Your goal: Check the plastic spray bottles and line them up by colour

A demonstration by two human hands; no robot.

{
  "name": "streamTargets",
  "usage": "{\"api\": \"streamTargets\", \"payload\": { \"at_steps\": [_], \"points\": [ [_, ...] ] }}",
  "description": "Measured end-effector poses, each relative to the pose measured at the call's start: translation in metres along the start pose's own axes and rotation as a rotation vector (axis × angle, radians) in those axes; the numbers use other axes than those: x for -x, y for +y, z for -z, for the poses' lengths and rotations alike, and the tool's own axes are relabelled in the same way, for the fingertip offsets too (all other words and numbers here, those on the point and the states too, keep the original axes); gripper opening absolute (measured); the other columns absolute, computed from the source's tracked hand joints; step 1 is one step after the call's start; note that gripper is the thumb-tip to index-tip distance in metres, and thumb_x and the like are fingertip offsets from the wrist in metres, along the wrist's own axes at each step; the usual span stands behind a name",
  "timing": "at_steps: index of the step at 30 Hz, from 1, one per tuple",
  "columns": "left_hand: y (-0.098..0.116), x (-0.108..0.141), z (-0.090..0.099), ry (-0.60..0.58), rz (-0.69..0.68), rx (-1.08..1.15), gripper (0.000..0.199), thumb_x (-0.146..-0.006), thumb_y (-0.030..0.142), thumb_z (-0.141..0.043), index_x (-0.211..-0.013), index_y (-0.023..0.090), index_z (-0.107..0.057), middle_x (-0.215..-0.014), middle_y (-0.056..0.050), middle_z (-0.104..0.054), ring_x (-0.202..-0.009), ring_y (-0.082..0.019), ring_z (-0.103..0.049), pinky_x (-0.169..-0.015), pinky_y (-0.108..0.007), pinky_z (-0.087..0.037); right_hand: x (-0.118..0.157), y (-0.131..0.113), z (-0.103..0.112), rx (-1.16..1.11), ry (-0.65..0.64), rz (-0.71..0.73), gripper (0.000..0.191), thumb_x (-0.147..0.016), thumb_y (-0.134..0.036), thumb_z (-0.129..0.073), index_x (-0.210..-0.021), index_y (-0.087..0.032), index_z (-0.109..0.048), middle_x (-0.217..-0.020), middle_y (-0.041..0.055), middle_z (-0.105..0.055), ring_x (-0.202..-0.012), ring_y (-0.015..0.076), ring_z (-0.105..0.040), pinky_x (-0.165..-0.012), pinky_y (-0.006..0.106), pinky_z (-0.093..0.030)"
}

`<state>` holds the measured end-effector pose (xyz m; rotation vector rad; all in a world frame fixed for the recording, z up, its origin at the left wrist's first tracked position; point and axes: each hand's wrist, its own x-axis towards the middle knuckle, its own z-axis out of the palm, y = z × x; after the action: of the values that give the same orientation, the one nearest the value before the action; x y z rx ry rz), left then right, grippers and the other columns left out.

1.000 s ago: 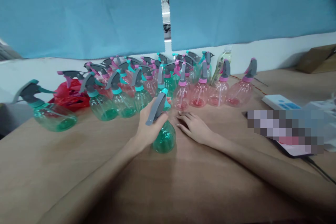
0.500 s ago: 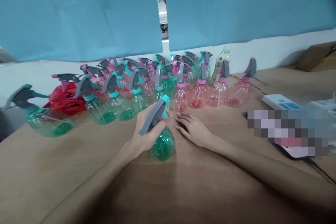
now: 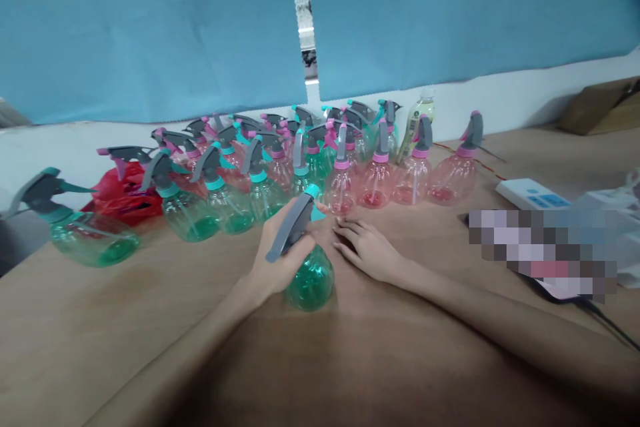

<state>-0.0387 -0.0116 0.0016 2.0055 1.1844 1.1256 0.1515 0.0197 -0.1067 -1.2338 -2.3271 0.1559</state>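
A green spray bottle [image 3: 311,280] with a grey and teal trigger head is in my left hand [image 3: 280,257]. The fingers wrap round its neck, partly hidden behind the head, and its nozzle faces away from me. To the right of it my right hand [image 3: 370,250] lies on the wooden table [image 3: 250,367], fingers stretched out, holding nothing. Just beyond both hands stand rows of spray bottles, among them a green one [image 3: 193,217] and a pink one [image 3: 377,183]. At the far left another green spray bottle [image 3: 93,237] stands apart.
Behind the left bottles lies a red plastic bag [image 3: 125,190]. A drink bottle [image 3: 423,117] stands at the back. On the right are a white device with blue buttons [image 3: 535,193], a blurred-out flat object with a cable, and a cardboard box [image 3: 600,107].
The view has shifted slightly. My left hand keeps its hold on the green spray bottle, and my right hand stays resting on the table.
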Motion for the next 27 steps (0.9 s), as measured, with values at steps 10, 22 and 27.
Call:
{"api": "streamTargets", "payload": {
  "at_steps": [10, 22, 27],
  "points": [
    [0.0026, -0.0002, -0.0040, 0.003, -0.019, 0.028, 0.030, -0.079, 0.022, -0.053, -0.108, 0.024, -0.058, -0.084, -0.002, -0.062, -0.079, -0.019, -0.062, -0.070, -0.033, -0.050, 0.0003, 0.0018, -0.0014, 0.020, 0.010, 0.004, 0.042, -0.095, -0.038, -0.040, -0.123, -0.012, -0.058, -0.126, 0.0134, -0.060, -0.122, 0.0258, -0.048, -0.100, 0.044, -0.040],
    [0.0011, -0.0011, -0.0056, 0.034, -0.043, 0.062, 0.028, -0.077, 0.020, -0.054, -0.104, 0.024, -0.057, -0.091, -0.001, -0.061, -0.076, -0.016, -0.061, -0.069, -0.029, -0.050, 0.0007, 0.0014, -0.0014, 0.018, 0.019, -0.001, 0.041, -0.095, -0.038, -0.039, -0.121, -0.013, -0.058, -0.125, 0.0139, -0.060, -0.121, 0.0260, -0.049, -0.099, 0.044, -0.040],
    [0.0003, -0.0009, -0.0051, 0.046, -0.038, 0.024, 0.025, -0.078, 0.021, -0.054, -0.102, 0.024, -0.058, -0.083, 0.000, -0.059, -0.072, -0.016, -0.061, -0.063, -0.028, -0.049, 0.0006, 0.0006, -0.0002, 0.021, 0.014, -0.003, 0.041, -0.095, -0.038, -0.039, -0.121, -0.012, -0.058, -0.125, 0.0143, -0.060, -0.121, 0.0262, -0.049, -0.099, 0.044, -0.040]
  ]
}}
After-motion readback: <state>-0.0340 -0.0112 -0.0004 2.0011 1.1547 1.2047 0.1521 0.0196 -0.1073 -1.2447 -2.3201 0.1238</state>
